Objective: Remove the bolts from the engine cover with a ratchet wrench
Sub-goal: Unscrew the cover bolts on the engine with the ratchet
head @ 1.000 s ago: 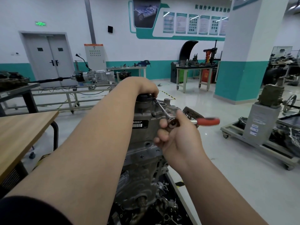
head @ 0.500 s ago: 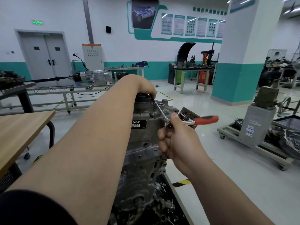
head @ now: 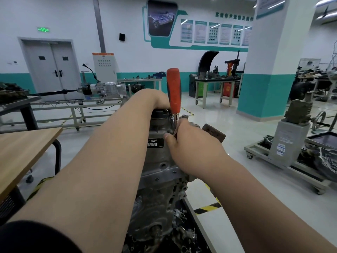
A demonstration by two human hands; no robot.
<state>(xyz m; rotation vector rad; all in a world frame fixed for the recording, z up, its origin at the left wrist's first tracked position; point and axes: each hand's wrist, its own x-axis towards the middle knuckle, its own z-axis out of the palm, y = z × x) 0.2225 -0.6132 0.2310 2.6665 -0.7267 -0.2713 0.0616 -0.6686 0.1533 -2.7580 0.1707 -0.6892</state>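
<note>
Step in hand looks like loosening a bolt (hidden) near the top of the engine cover [head: 160,161], which stands upright between the forearms. right hand [head: 189,145] grips the ratchet wrench [head: 173,88] low by its head, red handle pointing up. left hand [head: 157,99] lies over the engine top, fingers hidden, grip can't tell. Next, probably: swing the handle, keep the socket square.

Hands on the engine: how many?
2. The left hand rests on top of the engine, over its black cap, fingers hidden. The right hand grips the ratchet wrench near its head, red handle upright.
</note>
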